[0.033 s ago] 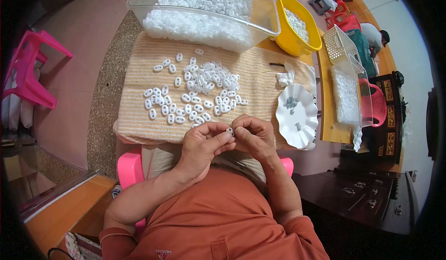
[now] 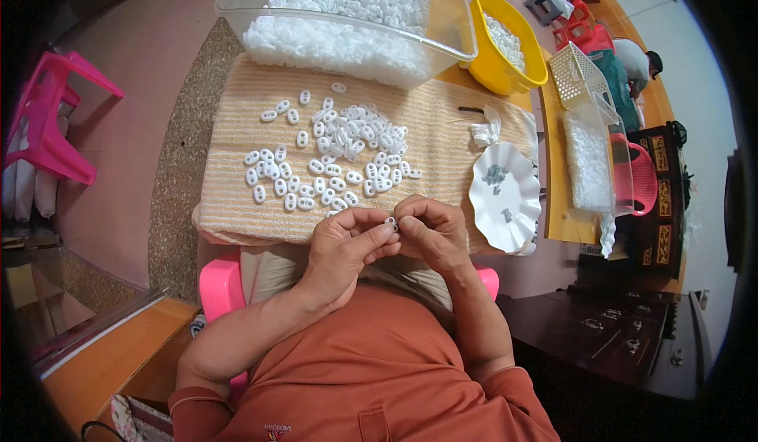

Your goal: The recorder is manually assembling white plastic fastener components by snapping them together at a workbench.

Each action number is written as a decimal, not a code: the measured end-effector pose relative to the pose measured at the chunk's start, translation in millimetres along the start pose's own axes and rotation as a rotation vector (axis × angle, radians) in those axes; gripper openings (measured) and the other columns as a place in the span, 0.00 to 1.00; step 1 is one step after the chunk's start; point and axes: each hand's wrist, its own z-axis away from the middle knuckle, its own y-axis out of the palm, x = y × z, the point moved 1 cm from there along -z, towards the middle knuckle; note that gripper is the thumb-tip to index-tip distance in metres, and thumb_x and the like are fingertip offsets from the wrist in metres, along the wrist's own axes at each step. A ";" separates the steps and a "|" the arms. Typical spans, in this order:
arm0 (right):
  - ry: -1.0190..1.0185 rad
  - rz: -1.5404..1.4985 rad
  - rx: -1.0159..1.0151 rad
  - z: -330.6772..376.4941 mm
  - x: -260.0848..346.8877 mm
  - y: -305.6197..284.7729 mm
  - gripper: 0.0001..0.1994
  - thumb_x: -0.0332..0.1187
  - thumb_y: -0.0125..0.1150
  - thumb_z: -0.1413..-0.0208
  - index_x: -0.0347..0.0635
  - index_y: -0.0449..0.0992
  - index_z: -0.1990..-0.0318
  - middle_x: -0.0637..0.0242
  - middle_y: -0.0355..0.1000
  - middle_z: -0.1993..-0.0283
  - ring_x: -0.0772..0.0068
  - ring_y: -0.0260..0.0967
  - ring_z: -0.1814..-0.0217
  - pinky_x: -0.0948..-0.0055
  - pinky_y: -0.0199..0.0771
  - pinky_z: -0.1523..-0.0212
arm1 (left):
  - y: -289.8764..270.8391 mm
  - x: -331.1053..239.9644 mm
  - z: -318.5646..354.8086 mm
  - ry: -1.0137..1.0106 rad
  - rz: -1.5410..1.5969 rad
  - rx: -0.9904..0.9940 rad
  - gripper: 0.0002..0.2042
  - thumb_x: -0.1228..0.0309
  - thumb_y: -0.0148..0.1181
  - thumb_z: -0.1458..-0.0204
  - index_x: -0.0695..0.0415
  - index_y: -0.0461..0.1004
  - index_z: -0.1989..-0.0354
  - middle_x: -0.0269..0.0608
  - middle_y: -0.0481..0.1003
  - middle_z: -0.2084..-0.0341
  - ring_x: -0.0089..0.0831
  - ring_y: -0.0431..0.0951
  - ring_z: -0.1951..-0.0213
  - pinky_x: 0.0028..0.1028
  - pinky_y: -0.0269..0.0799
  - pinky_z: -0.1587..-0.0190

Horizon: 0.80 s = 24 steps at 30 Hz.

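My left hand [image 2: 341,249] pinches a small white oval piece [image 2: 392,223] with dark holes between thumb and fingers, at the near edge of the towel-covered table. Against it, the fingertips of my right hand [image 2: 436,233] are pressed together; anything within them is too small to make out. Just beyond lie several similar white two-hole pieces [image 2: 306,190], spread flat, with a heap [image 2: 359,130] of them behind. A white wavy-rimmed plate [image 2: 509,215] holding tiny grey bits [image 2: 495,175] stands right of my right hand.
A large clear bin [image 2: 339,51] full of white pieces stands at the back, beside a yellow basin [image 2: 525,79]. Crumpled white wrapping [image 2: 485,130] lies behind the plate. Farther right are another clear bin [image 2: 588,158] and a person [image 2: 632,63]. A pink stool [image 2: 47,118] stands left.
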 end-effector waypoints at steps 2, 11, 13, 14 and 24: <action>-0.019 0.060 0.015 -0.6 -0.9 -2.3 0.05 0.25 0.56 0.42 0.30 0.73 0.65 0.67 0.68 0.61 0.79 0.68 0.62 0.79 0.78 0.64 | 0.2 0.0 -0.1 0.002 -0.005 -0.003 0.07 0.79 0.57 0.46 0.62 0.72 0.59 0.40 0.76 0.67 0.27 0.78 0.66 0.25 0.78 0.60; 0.010 0.113 0.017 0.1 3.8 -1.6 0.04 0.22 0.54 0.43 0.29 0.74 0.63 0.62 0.71 0.62 0.77 0.67 0.61 0.79 0.68 0.59 | -1.0 -1.0 -0.1 0.003 -0.020 -0.004 0.07 0.79 0.57 0.47 0.61 0.72 0.59 0.40 0.77 0.67 0.26 0.79 0.67 0.24 0.78 0.60; 0.024 0.095 0.017 1.0 5.5 -2.0 0.05 0.22 0.54 0.43 0.29 0.74 0.62 0.62 0.71 0.61 0.77 0.67 0.60 0.79 0.68 0.58 | -0.1 -1.9 -0.3 0.022 -0.030 0.004 0.07 0.79 0.57 0.47 0.61 0.73 0.59 0.40 0.77 0.67 0.26 0.79 0.67 0.24 0.78 0.60; 0.037 0.078 0.017 1.1 6.6 -2.2 0.05 0.22 0.53 0.43 0.29 0.74 0.62 0.61 0.71 0.60 0.76 0.68 0.59 0.79 0.68 0.57 | 0.2 -1.8 -1.0 0.020 -0.030 0.001 0.07 0.79 0.57 0.47 0.61 0.73 0.59 0.40 0.77 0.67 0.26 0.79 0.67 0.24 0.78 0.60; 0.101 0.043 0.003 0.0 8.9 -0.4 0.05 0.23 0.55 0.42 0.29 0.74 0.62 0.61 0.71 0.60 0.77 0.68 0.59 0.79 0.69 0.58 | -0.7 -2.1 -1.7 0.007 -0.055 -0.024 0.07 0.79 0.57 0.46 0.61 0.73 0.60 0.40 0.77 0.68 0.25 0.79 0.68 0.24 0.78 0.61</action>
